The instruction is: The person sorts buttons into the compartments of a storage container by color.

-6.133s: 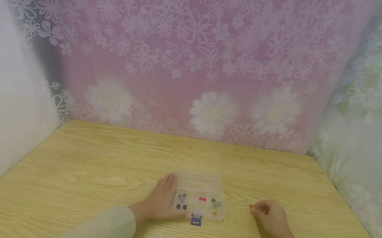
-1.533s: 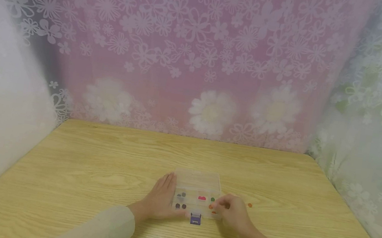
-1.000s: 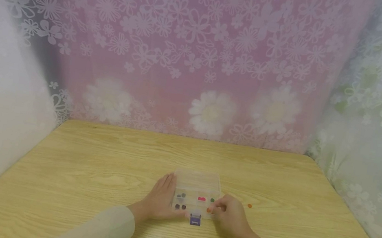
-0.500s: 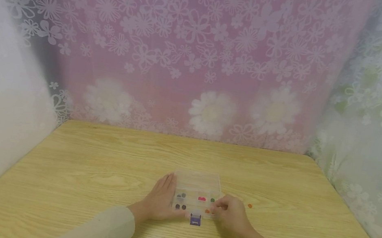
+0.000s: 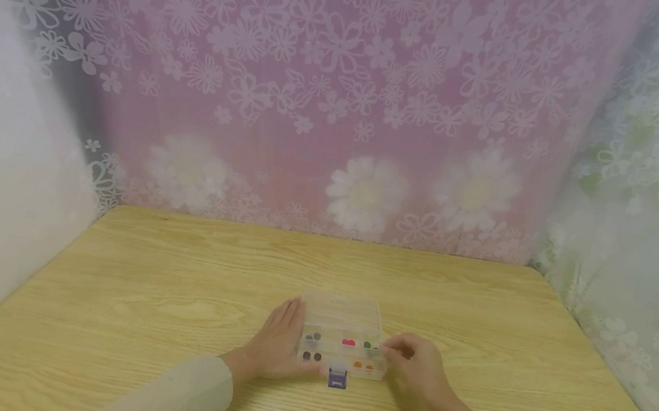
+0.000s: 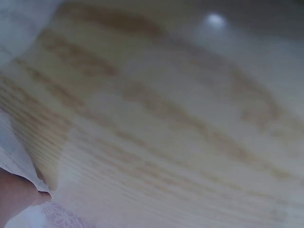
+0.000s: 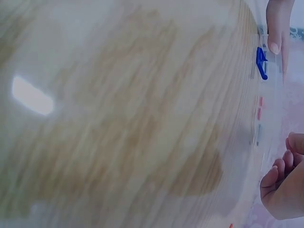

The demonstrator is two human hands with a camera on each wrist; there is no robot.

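Observation:
A clear plastic compartment box [image 5: 337, 370] stands on the table with its lid [image 5: 342, 310] tipped back and a blue latch [image 5: 338, 379] hanging at the front. My left hand [image 5: 278, 343] rests along its left side, fingers straight and thumb at the front edge. Two small orange round pieces [image 5: 357, 365] lie in the front right compartment. Just beside the right wall is my right hand [image 5: 417, 368], fingers loosely bent, with nothing visible in its fingertips. In the right wrist view, a bit of orange-red piece [image 7: 231, 226] shows at the bottom edge.
Other compartments hold dark round pieces [image 5: 312, 356], pink ones [image 5: 349, 343] and green ones [image 5: 367, 345]. The wood-grain table [image 5: 180, 261] reaches back to a pink floral curtain [image 5: 346, 94], with pale curtains at both sides.
My right hand brought an orange piece into the front right compartment, let it go, and has drawn back right to the box's edge. The left hand has stayed put.

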